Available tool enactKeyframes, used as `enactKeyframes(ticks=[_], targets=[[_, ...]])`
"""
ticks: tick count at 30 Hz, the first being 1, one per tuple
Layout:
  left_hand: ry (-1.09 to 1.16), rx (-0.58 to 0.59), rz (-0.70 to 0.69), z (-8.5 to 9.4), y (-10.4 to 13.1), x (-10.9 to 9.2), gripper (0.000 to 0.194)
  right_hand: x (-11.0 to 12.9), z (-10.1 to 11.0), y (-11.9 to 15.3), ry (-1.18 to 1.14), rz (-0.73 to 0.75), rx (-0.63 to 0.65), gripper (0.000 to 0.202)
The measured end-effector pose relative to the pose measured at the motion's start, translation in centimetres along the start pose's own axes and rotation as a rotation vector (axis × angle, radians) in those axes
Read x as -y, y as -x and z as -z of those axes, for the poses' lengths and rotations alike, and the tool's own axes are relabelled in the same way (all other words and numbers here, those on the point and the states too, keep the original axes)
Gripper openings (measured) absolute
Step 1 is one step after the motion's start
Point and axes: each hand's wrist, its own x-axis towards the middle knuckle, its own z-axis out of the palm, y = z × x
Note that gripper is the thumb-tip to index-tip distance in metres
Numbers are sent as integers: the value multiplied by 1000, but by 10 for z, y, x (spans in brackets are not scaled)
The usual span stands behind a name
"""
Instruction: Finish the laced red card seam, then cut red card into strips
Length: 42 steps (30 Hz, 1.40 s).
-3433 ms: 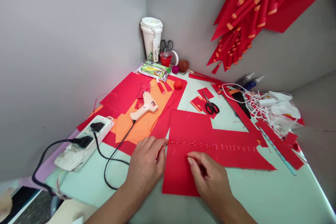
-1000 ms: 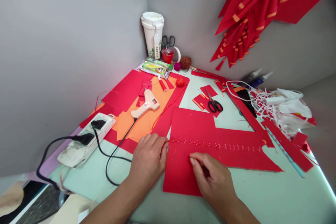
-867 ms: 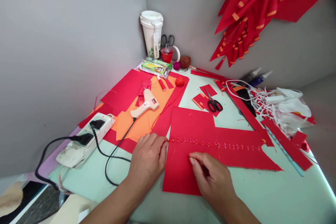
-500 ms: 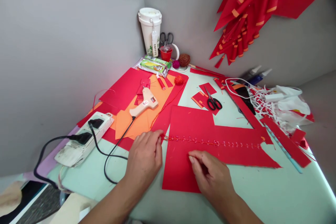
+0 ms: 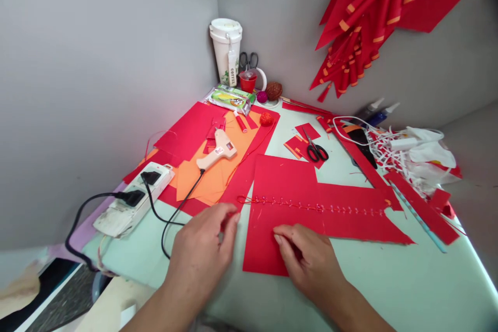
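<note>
A red card sheet (image 5: 288, 176) lies in front of me, with a second red piece (image 5: 358, 194) with a notched end joined on its right. Across both runs a red cord (image 5: 288, 204) with small loops or beads along it; its looped end lies past the sheet's left edge. My left hand (image 5: 206, 241) is just below that end, fingers loosely curled, a gap between thumb and forefinger, nothing seen in it. My right hand (image 5: 311, 257) is over the sheet's lower part, thumb and forefinger pressed together. Whatever they may pinch is too small to make out.
On the left are a glue gun (image 5: 220, 149) with its cable and a power strip (image 5: 134, 202). Black scissors (image 5: 317, 152) lie on red scraps behind the sheet. A cup (image 5: 226, 52) stands at the back; white shreds (image 5: 397, 153) are heaped right. Red paper rolls (image 5: 369, 15) hang above.
My left hand has let go of the cord's looped end and drawn back toward me and slightly left. My right hand remains pinched over the sheet. The view has shifted slightly.
</note>
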Motion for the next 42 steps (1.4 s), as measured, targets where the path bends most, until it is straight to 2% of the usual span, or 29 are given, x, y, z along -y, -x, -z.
enactKeyframes(ticks=[4,9,15,21,28,35,42], targets=[[-199,221,41,-6,5,-15,24,5,2,1,28,83,44,17],[-283,349,99,-14,-6,-26,32,12,8,0,61,138,88,12],[-312,347,114,-22,-15,-28,37,16,7,5,147,227,168,25],[-307,347,116,-26,-19,-28,36,14,-2,8,222,202,238,28],[-298,374,98,-22,-23,-29,29,14,-5,8,252,215,223,29],[-337,394,89,-23,-22,-29,31,14,-5,7,270,228,205,30],[-348,416,99,-22,-23,-31,29,16,-5,6,283,233,213,22]])
